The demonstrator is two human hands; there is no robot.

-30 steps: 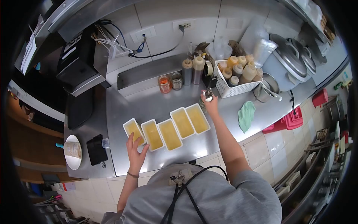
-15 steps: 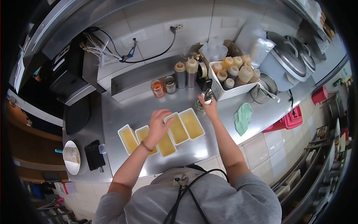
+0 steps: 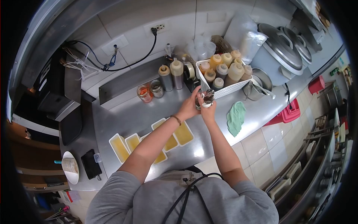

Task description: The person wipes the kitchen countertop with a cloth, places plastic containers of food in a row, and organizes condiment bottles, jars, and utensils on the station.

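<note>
In the middle of the counter, my right hand (image 3: pixel 207 109) is closed around a bunch of shiny metal spoons (image 3: pixel 209 96) with something white among them. My left hand (image 3: pixel 189 107) meets it from the left, its fingers closing on the same bunch; the fingertips are partly hidden. Below my left forearm, several white rectangular tubs (image 3: pixel 184 133) holding a yellowish content stand side by side, some partly covered by the arm. Behind my hands are a jar with orange-red content (image 3: pixel 144 94), a jar with a dark content (image 3: pixel 157 89) and two tall squeeze bottles (image 3: pixel 176 74).
A white basket (image 3: pixel 223 90) of sauce bottles stands behind my right hand, beside a metal pot (image 3: pixel 257 85). A green cloth (image 3: pixel 236 118) lies near the counter's right edge. On the left are a white plate (image 3: pixel 71 173) and a black phone-like object (image 3: pixel 90 164).
My left hand has moved from above the tubs up and right to join my right hand at the spoons. The whole view has shifted slightly.
</note>
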